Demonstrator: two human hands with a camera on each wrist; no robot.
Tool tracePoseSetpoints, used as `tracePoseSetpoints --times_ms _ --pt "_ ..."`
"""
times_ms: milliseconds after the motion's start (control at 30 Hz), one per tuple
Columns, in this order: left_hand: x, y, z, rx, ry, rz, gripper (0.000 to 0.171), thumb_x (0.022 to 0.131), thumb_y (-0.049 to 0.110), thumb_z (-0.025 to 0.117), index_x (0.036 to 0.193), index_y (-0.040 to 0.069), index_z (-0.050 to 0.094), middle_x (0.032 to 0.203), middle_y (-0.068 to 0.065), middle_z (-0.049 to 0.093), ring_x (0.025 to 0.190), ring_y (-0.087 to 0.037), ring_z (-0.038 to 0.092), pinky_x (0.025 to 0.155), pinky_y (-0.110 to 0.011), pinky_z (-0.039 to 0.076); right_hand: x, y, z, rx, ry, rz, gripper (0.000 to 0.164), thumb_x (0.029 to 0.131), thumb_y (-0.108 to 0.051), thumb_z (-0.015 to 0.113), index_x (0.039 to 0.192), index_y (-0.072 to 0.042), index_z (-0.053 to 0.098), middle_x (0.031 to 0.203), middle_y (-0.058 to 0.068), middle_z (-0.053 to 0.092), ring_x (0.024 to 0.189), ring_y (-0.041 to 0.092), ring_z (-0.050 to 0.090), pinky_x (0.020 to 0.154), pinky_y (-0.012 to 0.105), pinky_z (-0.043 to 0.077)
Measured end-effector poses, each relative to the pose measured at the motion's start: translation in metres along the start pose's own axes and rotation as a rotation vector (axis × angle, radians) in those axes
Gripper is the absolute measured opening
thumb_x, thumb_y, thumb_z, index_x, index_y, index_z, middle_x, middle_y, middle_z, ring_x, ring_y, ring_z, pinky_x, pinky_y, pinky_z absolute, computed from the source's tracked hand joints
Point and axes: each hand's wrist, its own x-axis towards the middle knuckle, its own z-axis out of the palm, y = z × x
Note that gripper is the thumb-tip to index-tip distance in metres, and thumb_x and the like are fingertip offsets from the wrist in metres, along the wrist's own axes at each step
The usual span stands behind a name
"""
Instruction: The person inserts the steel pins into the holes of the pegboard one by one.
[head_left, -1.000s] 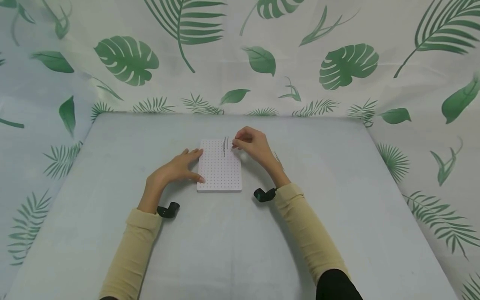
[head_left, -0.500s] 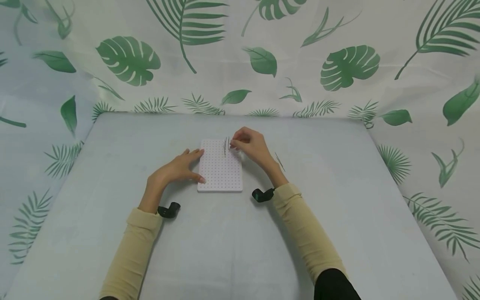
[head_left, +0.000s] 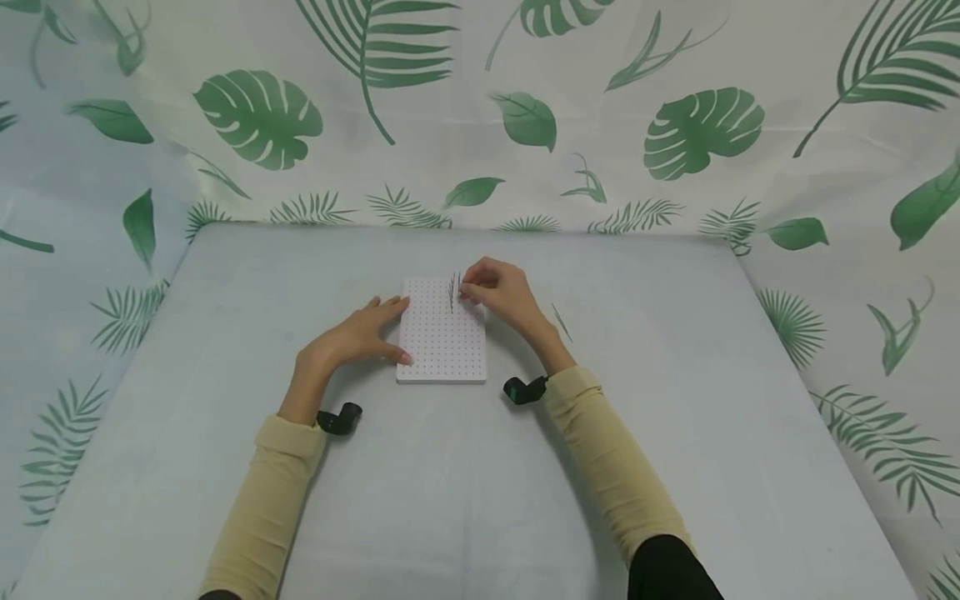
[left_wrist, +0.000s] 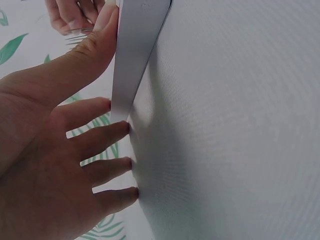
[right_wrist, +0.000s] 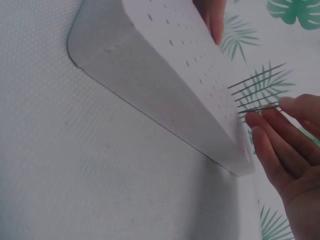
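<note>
A white board with rows of small holes (head_left: 442, 346) lies on the table. My left hand (head_left: 352, 335) spreads along its left side; in the left wrist view the straight thumb and index fingertip touch the board's edge (left_wrist: 140, 45), while other fingertips reach the table. Several thin dark needles (head_left: 452, 293) stand upright in holes near the far right part of the board. Beside them, my right hand (head_left: 506, 292) pinches another thin needle (right_wrist: 267, 108) between thumb and fingertips, close over the board's surface. Whether its lower tip sits in a hole cannot be told.
A few loose needles (head_left: 562, 322) lie on the white-covered table (head_left: 420, 492) to the right of the right wrist. Black wrist cameras (head_left: 341, 419) hang at both cuffs. A leaf-patterned cloth (head_left: 442, 100) rises behind and beside the table.
My right hand has shifted slightly left, towards the standing needles, and then stays nearly still. The left hand keeps its place on the board.
</note>
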Motion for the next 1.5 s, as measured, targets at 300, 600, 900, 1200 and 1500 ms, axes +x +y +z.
tracePoseSetpoints --times_ms 300,600,900,1200,1500 --pt "0.002 0.001 0.000 0.011 -0.001 -0.001 0.103 0.087 0.034 0.083 0.164 0.008 0.022 0.172 -0.017 0.016 0.159 -0.043 0.002 0.126 -0.065 0.010 -0.001 0.001 0.000 -0.029 -0.003 0.008 0.012 0.093 -0.013 0.076 0.101 -0.006 0.071 0.096 0.010 0.077 0.086 0.023 0.074 0.077 0.029 0.057" --pt "0.000 0.001 0.001 0.008 0.001 -0.008 0.102 0.087 0.034 0.083 0.164 0.008 0.022 0.172 -0.016 0.016 0.159 -0.042 0.002 0.127 -0.064 0.010 -0.003 0.001 -0.001 -0.067 -0.010 0.049 0.014 0.091 -0.016 0.079 0.102 -0.009 0.074 0.100 0.007 0.077 0.095 0.021 0.074 0.085 0.034 0.057" --pt "-0.001 0.002 0.001 0.002 -0.004 -0.005 0.102 0.087 0.033 0.083 0.165 0.009 0.022 0.172 -0.016 0.015 0.160 -0.042 0.001 0.126 -0.064 0.009 -0.008 0.001 -0.007 -0.088 -0.009 0.061 0.016 0.091 -0.014 0.078 0.105 -0.008 0.073 0.105 0.010 0.077 0.101 0.025 0.074 0.093 0.041 0.058" --pt "0.000 0.002 0.000 0.018 -0.004 -0.012 0.102 0.087 0.033 0.082 0.165 0.008 0.020 0.172 -0.016 0.014 0.160 -0.041 0.001 0.127 -0.062 0.008 -0.015 0.005 -0.025 -0.198 -0.030 0.010 0.017 0.094 -0.014 0.075 0.109 -0.007 0.074 0.107 0.010 0.077 0.101 0.024 0.073 0.093 0.039 0.058" --pt "0.001 0.001 0.002 0.029 0.003 -0.012 0.102 0.088 0.035 0.082 0.165 0.009 0.020 0.173 -0.015 0.014 0.160 -0.041 0.001 0.127 -0.062 0.007 -0.026 0.004 -0.048 -0.272 -0.037 0.013 0.019 0.095 -0.017 0.073 0.112 -0.007 0.075 0.106 0.012 0.077 0.095 0.026 0.070 0.082 0.039 0.057"
